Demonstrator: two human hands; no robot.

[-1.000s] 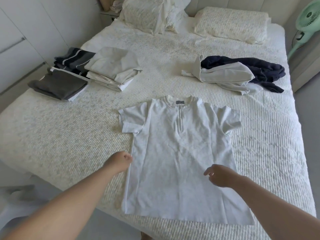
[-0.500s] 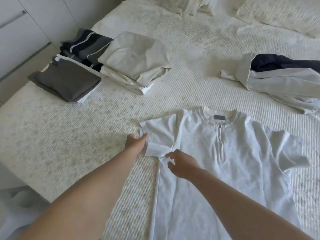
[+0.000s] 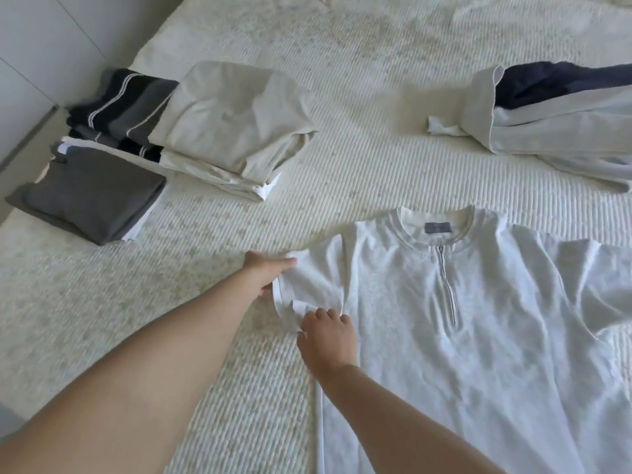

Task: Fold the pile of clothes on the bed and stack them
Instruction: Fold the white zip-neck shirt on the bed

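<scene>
I see left hand (image 3: pixel 268 273) and right hand (image 3: pixel 326 340) both pinching the white shirt (image 3: pixel 461 336) sleeve (image 3: pixel 307 285); uneven pull risks a skewed, bunched fold.

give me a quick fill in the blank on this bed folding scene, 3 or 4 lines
1. Both hands work at one ____ of the white shirt.
2. The shirt's neck opening closes with a short ____.
3. The folded dark grey garment lies on the ____ side of the bed, as seen in the picture.
4. The left hand and right hand both touch the ____ shirt.

Missing words: sleeve; zip; left; white
</scene>
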